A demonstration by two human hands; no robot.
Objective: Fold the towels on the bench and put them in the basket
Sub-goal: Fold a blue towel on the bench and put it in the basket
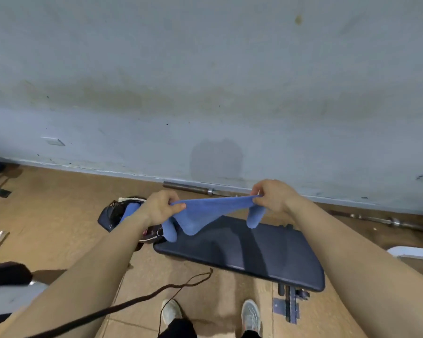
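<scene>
Blue towel (206, 211), frame centre: stretched between left hand (160, 207) and right hand (272, 195), both clamped, above table (266, 254).

1. Dim, flat, bluish light; no glare.
2. A soft round shadow sits on the wall (216, 159) at centre frame.
3. Faint shadows cross the counter (266, 250).
4. Wide-angle bending stretches the lower corners; detail is soft throughout.

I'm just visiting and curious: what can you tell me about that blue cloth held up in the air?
The blue terry-looking towel is stretched flat between the left hand and right hand, each pinching its top edge. Three loose corners droop down. It hangs above the far end of the dark padded bench and seems clear of it.
</scene>
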